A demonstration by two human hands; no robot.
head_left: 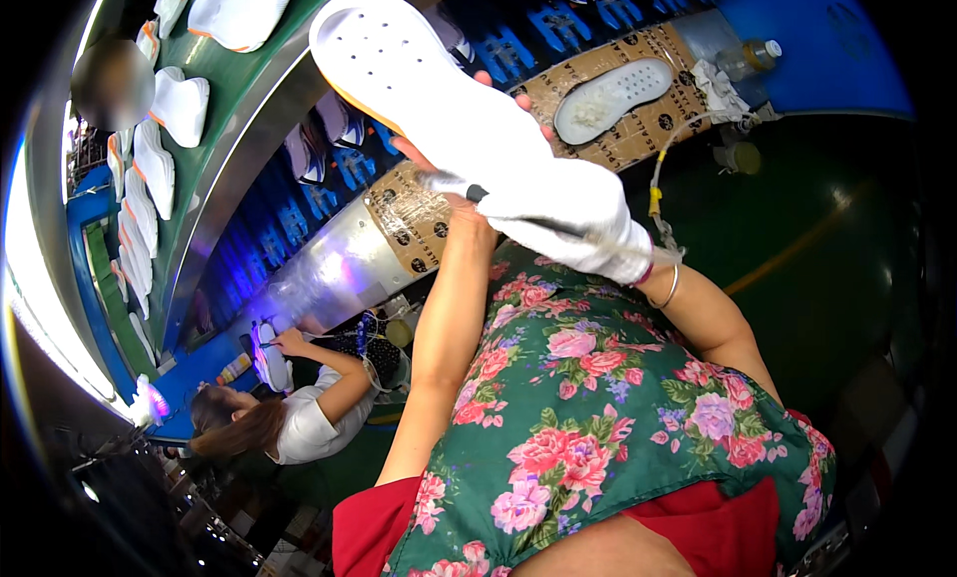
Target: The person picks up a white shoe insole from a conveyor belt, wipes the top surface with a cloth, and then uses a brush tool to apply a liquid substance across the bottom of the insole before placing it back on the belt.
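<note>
A long white shoe sole point(439, 94) with an orange lower edge and small holes at its far end lies tilted across the middle of the view. My left hand point(415, 156) grips it from beneath, with fingertips showing along both of its sides. Over its near end is my right hand point(583, 203) in a white glove, closed on a thin brush point(477, 192) with a dark collar. Motion smears the brush, and its pale bristles are at the sole's left edge; whether they touch it I cannot tell.
A greyish sole point(603, 109) lies on taped cardboard point(543, 89), near a bottle point(753, 57) and crumpled tissue point(720, 87). A thin tube point(656, 173) hangs by my right wrist. White soles ride a green conveyor point(244, 79) at left. A co-worker point(319, 423) handles another sole, lower left.
</note>
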